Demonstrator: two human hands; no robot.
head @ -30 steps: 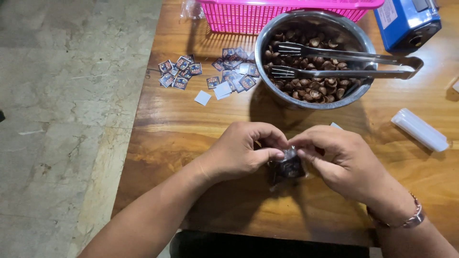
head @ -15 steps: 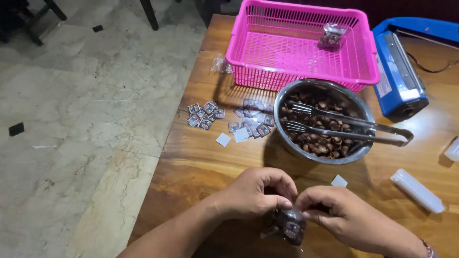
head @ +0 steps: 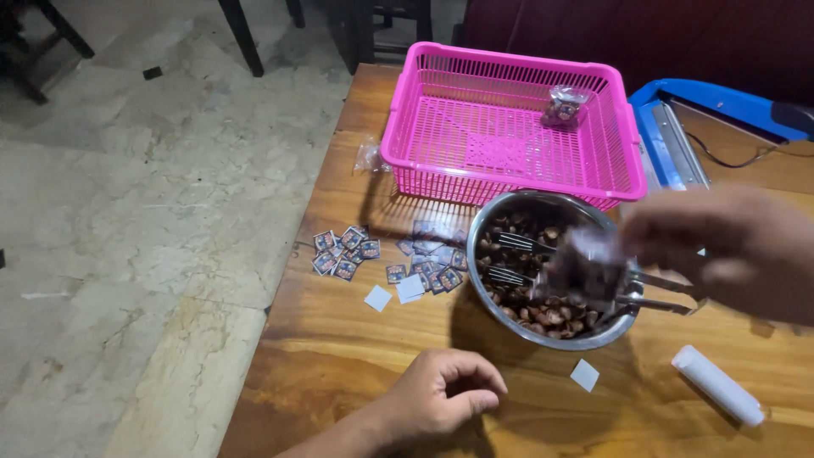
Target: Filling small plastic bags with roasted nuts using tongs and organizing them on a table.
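My right hand [head: 721,250] is raised and blurred above the steel bowl [head: 500,318], shut on a small clear packet of brown pieces [head: 585,263]. My left hand [head: 441,394] rests on the wooden table [head: 339,356] near its front edge, fingers loosely curled, holding nothing. Brown nut-like pieces [head: 551,315] fill the bowl, with metal tongs [head: 526,246] lying across it. Behind the bowl stands a pink plastic basket [head: 424,144] with one filled packet [head: 563,107] inside.
Several small printed labels [head: 343,253] and white squares [head: 378,298] lie left of the bowl. A blue heat sealer [head: 670,136] sits at the back right, a white tube [head: 719,384] at the front right. The table's left edge drops to a stone floor.
My right hand has lifted the packet away from my left hand, up and to the right over the bowl. My left hand let go and stayed low. The view tilted up.
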